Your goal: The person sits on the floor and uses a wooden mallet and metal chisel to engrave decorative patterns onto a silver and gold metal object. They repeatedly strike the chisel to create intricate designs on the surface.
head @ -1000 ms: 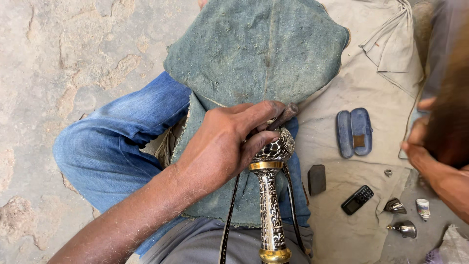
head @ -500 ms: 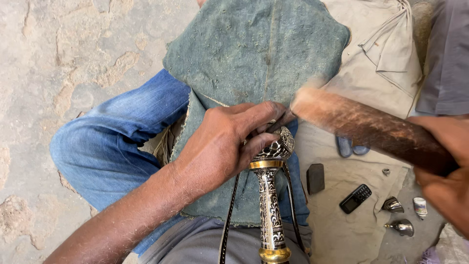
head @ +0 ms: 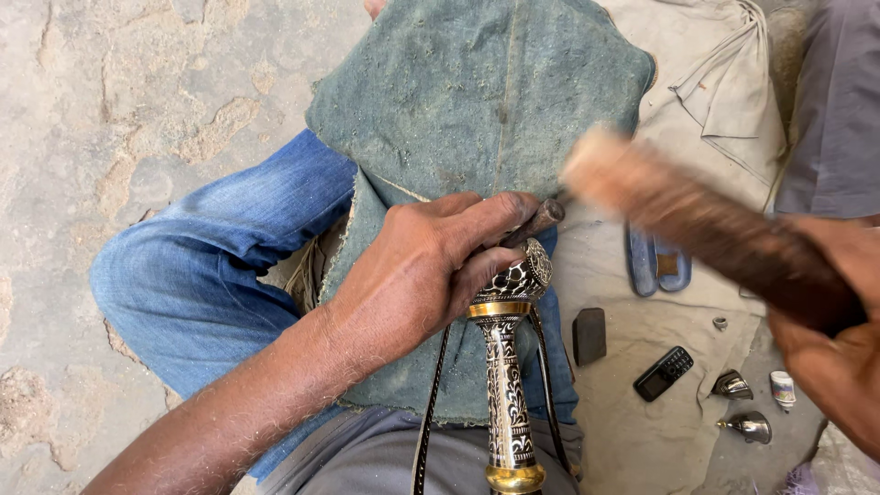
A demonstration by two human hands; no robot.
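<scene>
Brass-banded black-and-silver handle (head: pixel 507 385) stands upright on your lap, over green cloth (head: pixel 477 92). Your left hand (head: pixel 422 266) clenched around small punch (head: pixel 541 218), tip against handle's knob. Your right hand (head: pixel 830 353) grasps wooden mallet (head: pixel 697 225), blurred, right of handle. Black phone (head: pixel 664 373) lies right of handle.

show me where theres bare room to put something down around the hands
Free: the stone floor left of the blue-jeaned knee, and the beige cloth between the dark block and the phone. Crowded: where the left hand steadies the ornate handle, under the right hand's wooden mallet, and around the metal caps.
</scene>
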